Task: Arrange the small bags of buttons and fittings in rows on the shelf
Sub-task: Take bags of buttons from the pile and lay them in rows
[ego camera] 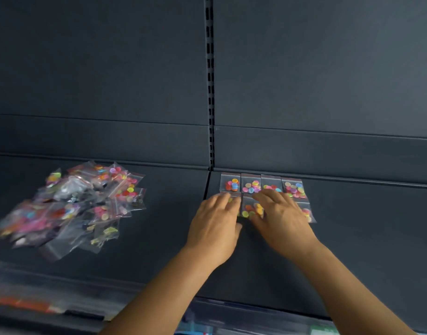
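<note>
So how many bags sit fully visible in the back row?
4, side by side against the back wall: first bag, second bag, third bag, fourth bag. Hands cover part of the front row.

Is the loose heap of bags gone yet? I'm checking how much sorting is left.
No, a big heap of bags lies on the shelf, left of both hands.

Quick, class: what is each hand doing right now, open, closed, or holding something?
Left hand: open, fingers flat on a second-row bag of buttons.
Right hand: open, fingers spread flat over the second-row bags; no grip on anything.
</note>
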